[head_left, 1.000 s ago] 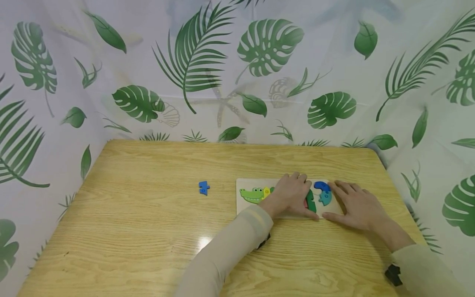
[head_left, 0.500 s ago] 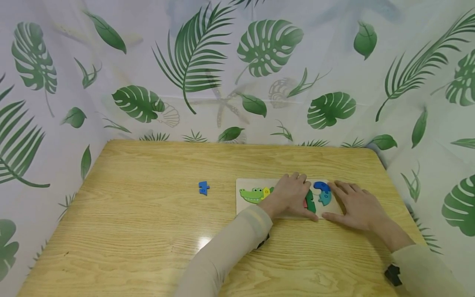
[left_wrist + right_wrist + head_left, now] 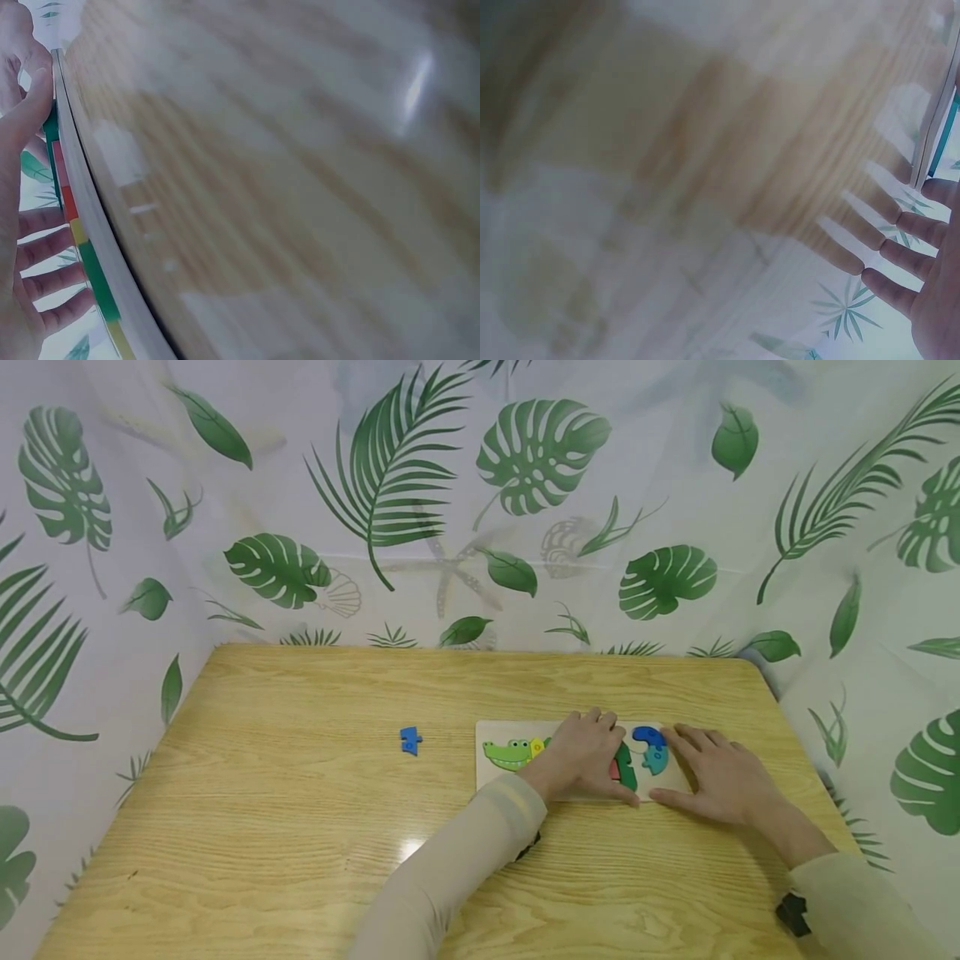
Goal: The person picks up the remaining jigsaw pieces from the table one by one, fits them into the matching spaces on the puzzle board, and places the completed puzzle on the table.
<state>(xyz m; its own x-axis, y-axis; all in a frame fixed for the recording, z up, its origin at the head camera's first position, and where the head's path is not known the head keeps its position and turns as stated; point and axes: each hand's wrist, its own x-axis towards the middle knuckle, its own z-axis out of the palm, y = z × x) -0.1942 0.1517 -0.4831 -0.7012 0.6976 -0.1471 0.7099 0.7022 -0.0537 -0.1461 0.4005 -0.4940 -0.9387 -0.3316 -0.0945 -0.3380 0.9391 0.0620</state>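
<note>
A wooden crocodile puzzle board (image 3: 491, 787) lies on the table, with its green crocodile head (image 3: 506, 755) at the left end. My left hand (image 3: 581, 756) spans the board's middle, thumb at the near edge and fingers toward the far edge, hiding several coloured pieces. In the left wrist view, its fingers (image 3: 56, 277) lie over red, yellow and green pieces. My right hand (image 3: 723, 777) rests at the board's right end, fingers straight and spread, thumb by the near corner. Between the hands sit a dark blue piece (image 3: 648, 736) and a teal piece (image 3: 657, 761), forming a curved tail.
A loose blue puzzle piece (image 3: 409, 741) lies on the wooden table (image 3: 300, 827), left of the board. A white leaf-print curtain (image 3: 420, 593) hangs behind the table and along both sides.
</note>
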